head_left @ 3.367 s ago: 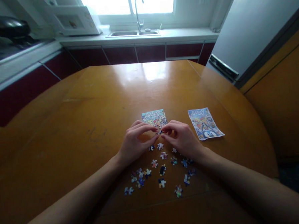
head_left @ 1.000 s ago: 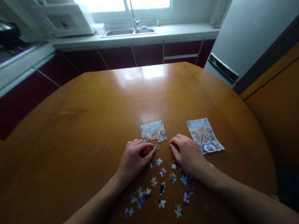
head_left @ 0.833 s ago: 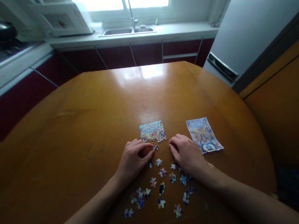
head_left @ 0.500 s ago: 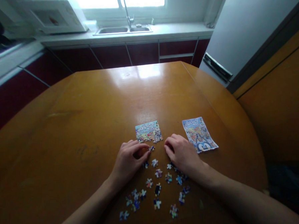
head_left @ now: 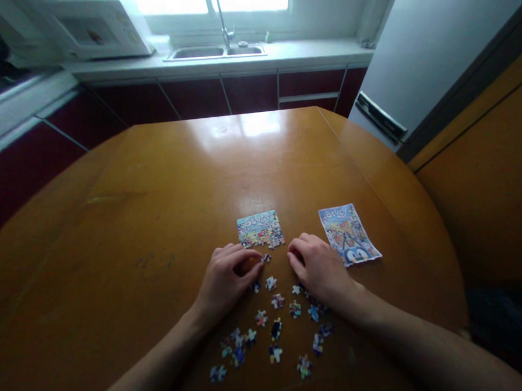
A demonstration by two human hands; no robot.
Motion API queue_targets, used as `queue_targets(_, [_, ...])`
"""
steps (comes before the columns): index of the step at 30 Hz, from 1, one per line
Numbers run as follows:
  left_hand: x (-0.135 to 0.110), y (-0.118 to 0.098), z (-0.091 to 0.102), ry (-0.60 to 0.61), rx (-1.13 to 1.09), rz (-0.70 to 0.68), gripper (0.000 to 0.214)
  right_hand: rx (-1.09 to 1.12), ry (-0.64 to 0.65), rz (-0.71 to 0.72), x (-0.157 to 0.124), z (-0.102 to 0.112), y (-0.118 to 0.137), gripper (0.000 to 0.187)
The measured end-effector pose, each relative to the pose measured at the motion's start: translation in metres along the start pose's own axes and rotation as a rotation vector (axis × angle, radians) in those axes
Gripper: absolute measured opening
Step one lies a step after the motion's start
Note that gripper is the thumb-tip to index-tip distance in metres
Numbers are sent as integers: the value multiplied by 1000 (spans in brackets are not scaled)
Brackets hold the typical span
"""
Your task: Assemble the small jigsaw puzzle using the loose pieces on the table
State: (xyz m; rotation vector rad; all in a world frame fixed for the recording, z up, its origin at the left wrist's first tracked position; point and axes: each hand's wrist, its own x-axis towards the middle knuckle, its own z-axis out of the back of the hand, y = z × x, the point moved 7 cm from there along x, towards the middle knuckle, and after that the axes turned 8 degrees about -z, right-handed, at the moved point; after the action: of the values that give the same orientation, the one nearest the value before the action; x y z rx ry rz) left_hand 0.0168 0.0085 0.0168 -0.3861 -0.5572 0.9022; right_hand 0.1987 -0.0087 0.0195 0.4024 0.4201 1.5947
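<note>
The partly joined jigsaw puzzle [head_left: 261,229] lies flat on the table, its near edge ragged. Just below that edge is a small puzzle piece [head_left: 266,257], at the thumb and fingertips of my left hand [head_left: 230,274], which pinches its left side. My right hand [head_left: 316,265] rests to the right with fingers curled in; I see nothing in them. Close by its knuckles lies a printed picture sheet [head_left: 349,234] with matching artwork. Loose puzzle pieces [head_left: 275,329] are scattered between and below my hands, a few partly covered by the right hand and wrist.
The brown wooden table [head_left: 177,182] has rounded sides. Beyond it stand a counter with a double sink [head_left: 198,52] and faucet, and a white microwave [head_left: 99,29] at left. A grey refrigerator [head_left: 432,46] is on the right.
</note>
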Motion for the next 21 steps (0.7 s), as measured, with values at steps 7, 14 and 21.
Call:
queue_targets(7, [-2, -1, -1, 15, -26, -3, 6, -8, 0, 11, 0, 0, 1, 15])
queue_targets(14, [-3, -3, -3, 48, -48, -13, 7, 19, 3, 10, 0, -1, 0, 14])
queue_targets(21, [-3, -4, -7, 93, -35, -43, 8, 13, -4, 11, 0, -1, 0, 14])
